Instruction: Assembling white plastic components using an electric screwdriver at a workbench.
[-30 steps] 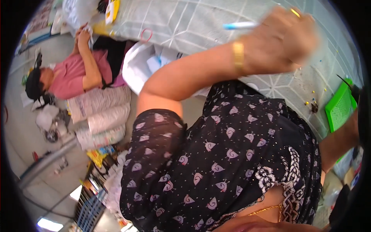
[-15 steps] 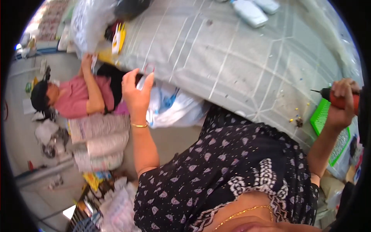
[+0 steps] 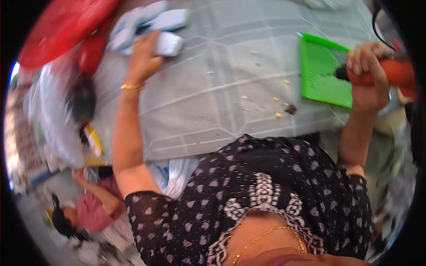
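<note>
My left hand reaches to the far left of the table, thumb spread away from the fingers. Its fingertips lie at a white piece with blue edging, one of several such white pieces lying close together there. What they are is too blurred to tell. In my right hand is a red-orange power screwdriver with a black nose, my fingers wrapped round its body. The tool points left, over a green plastic tray with a ribbed, perforated base.
Small yellow and white bits and a dark crumb lie on the clear-covered table. Red plastic bags and clear plastic wrap crowd the left end. A co-worker in a pink shirt sits at lower left. A dark cable hangs at far right.
The view has swung left. My left hand has gone from raised near the table's edge to the white pieces. My right hand still grips the screwdriver, now over the green tray.
</note>
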